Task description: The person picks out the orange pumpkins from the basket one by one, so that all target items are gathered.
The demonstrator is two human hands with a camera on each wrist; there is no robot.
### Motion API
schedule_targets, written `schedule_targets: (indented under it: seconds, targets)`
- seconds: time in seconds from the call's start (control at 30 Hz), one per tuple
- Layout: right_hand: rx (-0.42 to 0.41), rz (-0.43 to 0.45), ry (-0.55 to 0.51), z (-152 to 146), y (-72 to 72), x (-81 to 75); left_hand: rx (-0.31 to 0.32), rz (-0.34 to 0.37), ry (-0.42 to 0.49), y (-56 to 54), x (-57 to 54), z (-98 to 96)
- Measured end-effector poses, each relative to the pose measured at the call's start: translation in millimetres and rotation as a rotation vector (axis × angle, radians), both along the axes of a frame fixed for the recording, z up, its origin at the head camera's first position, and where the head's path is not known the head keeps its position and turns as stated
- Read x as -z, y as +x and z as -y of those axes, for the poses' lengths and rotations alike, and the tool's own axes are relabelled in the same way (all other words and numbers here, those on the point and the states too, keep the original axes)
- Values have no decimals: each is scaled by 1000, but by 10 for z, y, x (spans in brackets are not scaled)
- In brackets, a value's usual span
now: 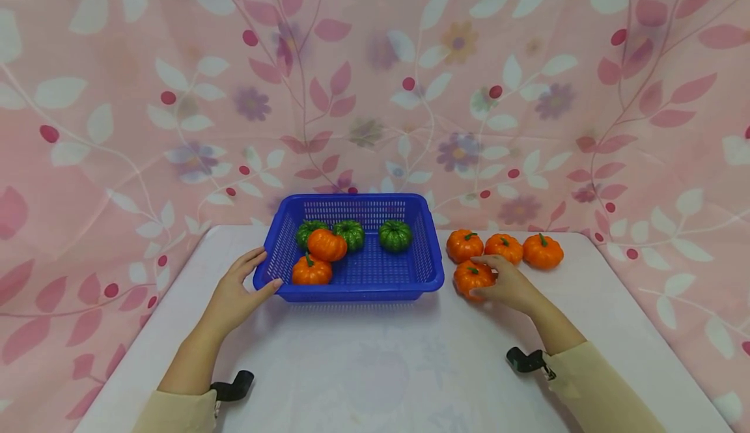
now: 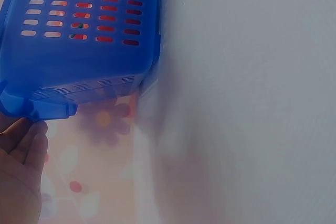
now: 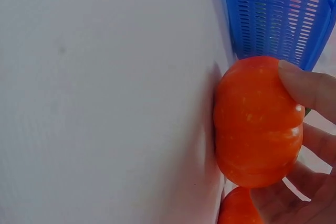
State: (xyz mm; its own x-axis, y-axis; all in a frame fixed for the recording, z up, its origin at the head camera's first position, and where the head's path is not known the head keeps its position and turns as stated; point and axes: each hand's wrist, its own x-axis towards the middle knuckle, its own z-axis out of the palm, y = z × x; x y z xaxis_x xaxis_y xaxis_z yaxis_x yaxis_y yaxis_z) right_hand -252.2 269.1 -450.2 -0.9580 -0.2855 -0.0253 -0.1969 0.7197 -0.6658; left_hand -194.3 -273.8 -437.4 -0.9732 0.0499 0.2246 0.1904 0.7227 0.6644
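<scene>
A blue plastic basket (image 1: 357,293) stands on the table with three green pumpkins (image 1: 395,236) and two orange pumpkins (image 1: 312,270) inside. My left hand (image 1: 237,293) is at its left front corner, thumb and fingers spread; in the left wrist view the fingertips (image 2: 38,128) touch the rim. To the right of the basket, my right hand (image 1: 508,283) grips a small orange pumpkin (image 1: 471,279) with a green stem. The right wrist view shows the thumb on one side of this pumpkin (image 3: 257,124) and fingers around the other, the pumpkin still at the tabletop.
Behind the gripped pumpkin, three more orange pumpkins (image 1: 542,252) sit in a row right of the basket. A white cloth covers the table (image 1: 375,368). A pink floral curtain (image 1: 375,94) hangs behind it. Black wrist mounts (image 1: 233,386) show at both sleeves.
</scene>
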Motion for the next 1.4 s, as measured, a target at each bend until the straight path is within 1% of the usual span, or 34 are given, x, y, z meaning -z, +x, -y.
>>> schedule_targets:
  seconds: [0.13, 0.23, 0.4, 0.5, 0.57, 0.73, 0.87, 0.97, 1.0, 1.23, 1.4]
  targets:
    - [-5, 2, 14, 12, 7, -24, 1, -2, -1, 0, -2, -4]
    - [-17, -11, 8, 17, 36, -93, -2, 4, 0, 1, -3, -8]
    - [-30, -74, 11, 36, 120, -321, -5, 5, -2, 10, -18, -15]
    - [-20, -104, 8, 65, 188, -462, -1, -3, -3, 19, -30, -18]
    - [-20, -121, -32, 114, 228, -552, 1, -2, -2, 24, -37, -16]
    - [-28, -149, -188, 356, 310, -774, -2, -2, -9, 26, -45, -11]
    - [-24, -151, -255, 626, 345, -914, 0, -8, -19, 19, -41, -14]
    - [-33, -167, -289, 870, 341, -956, 1, -4, -22, 17, -38, -15]
    - [-43, -169, -302, 953, 330, -948, 1, -4, -22, 17, -37, -16]
    - [-111, -218, -276, 1552, 209, -885, 3, -11, -10, 16, -23, -24]
    - [-129, -195, -307, 1911, 121, -833, -1, -20, 0, 17, -10, -22]
